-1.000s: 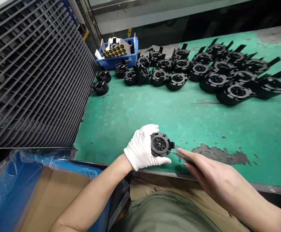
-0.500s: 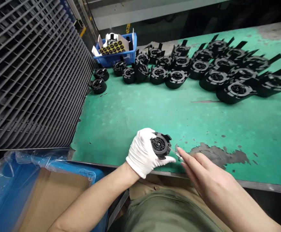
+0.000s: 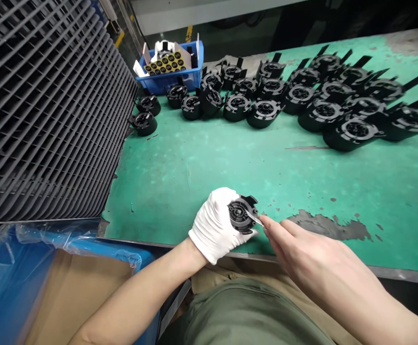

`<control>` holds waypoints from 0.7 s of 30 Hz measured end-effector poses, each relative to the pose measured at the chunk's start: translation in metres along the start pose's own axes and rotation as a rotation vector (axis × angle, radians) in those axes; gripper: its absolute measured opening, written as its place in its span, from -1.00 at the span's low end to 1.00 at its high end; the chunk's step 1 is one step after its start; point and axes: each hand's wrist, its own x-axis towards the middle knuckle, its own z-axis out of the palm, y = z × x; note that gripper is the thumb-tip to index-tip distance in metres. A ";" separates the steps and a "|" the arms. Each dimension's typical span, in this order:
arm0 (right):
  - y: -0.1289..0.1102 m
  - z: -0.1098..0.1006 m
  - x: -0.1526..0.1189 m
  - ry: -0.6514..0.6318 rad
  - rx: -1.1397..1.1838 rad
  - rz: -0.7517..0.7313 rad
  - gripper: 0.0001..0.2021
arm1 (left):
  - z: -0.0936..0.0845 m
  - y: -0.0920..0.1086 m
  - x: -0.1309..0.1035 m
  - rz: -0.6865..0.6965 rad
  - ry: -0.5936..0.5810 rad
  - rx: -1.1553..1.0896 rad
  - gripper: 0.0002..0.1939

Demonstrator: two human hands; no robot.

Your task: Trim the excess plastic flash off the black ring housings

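Above the green tabletop (image 3: 201, 158), the left grip (image 3: 214, 225) clasps a black disc (image 3: 236, 221) face-up; the right grip (image 3: 302, 247) pinches a slim, perhaps metal tool (image 3: 255, 219) pointing up-left.

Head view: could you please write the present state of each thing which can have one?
Left hand: white-gloved, closed around the black round part.
Black round part: held, ribbed face showing.
Right hand: bare, pinching the thin metal tool.
Thin metal tool: tip over the part's face; contact unclear.
Other black parts: set out on the green tabletop, one tilted.
Green tabletop: worn, grey patches showing.
Small blue bin: open, loaded.
Large blue bin: open, cardboard inside.
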 end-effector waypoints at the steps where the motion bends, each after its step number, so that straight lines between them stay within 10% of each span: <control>1: 0.000 -0.002 0.000 -0.026 -0.008 0.003 -0.71 | 0.000 0.000 0.000 0.002 -0.002 0.004 -0.22; 17: -0.001 -0.011 0.003 -0.096 -0.134 0.049 -0.51 | 0.003 0.009 -0.003 -0.020 0.043 -0.006 -0.38; 21: 0.013 -0.010 -0.010 0.037 0.024 0.004 -0.32 | -0.002 -0.007 -0.008 0.014 0.029 0.056 -0.09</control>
